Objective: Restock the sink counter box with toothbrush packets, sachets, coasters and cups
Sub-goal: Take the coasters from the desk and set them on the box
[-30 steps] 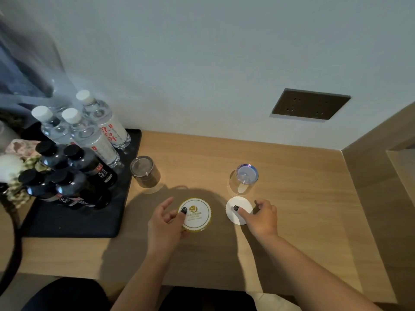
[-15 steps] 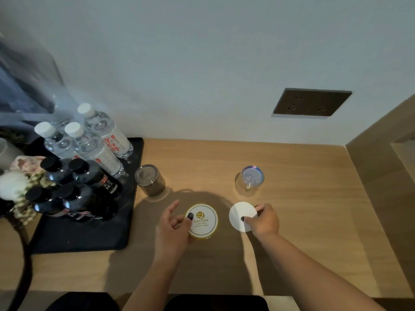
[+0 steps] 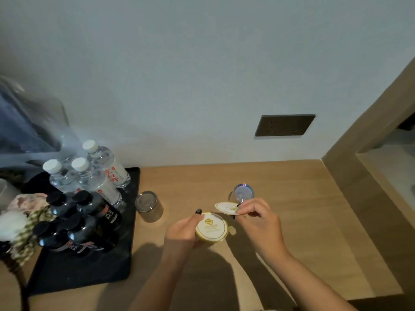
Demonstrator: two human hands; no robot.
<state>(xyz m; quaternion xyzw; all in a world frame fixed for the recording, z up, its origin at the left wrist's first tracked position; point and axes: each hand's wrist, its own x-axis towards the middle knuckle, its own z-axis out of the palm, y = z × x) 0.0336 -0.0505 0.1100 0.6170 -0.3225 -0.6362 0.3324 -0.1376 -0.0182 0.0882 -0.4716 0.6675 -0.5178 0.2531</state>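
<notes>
Two round white paper coasters with a gold logo are in my hands above the wooden counter [image 3: 292, 221]. My left hand [image 3: 183, 232] holds one coaster [image 3: 211, 227] by its left edge, face up. My right hand [image 3: 258, 218] pinches the other coaster [image 3: 225, 208] at its right edge, lifted and tilted, just above and behind the first. A clear glass cup [image 3: 243, 194] stands upright right behind my right hand. A second, smoky glass cup [image 3: 149, 206] stands to the left, beside the tray.
A black tray [image 3: 89, 272] at the left carries three clear water bottles [image 3: 98, 176] and several dark bottles [image 3: 85, 223]. A cloth bundle [image 3: 20, 212] lies at the far left. A dark socket plate [image 3: 284, 125] sits on the wall. A wooden side panel [image 3: 359, 198] bounds the right.
Both coasters lay flat on the counter before; now each hand has lifted one. The right coaster has been raised and turned logo side up. The view has tilted upward.
</notes>
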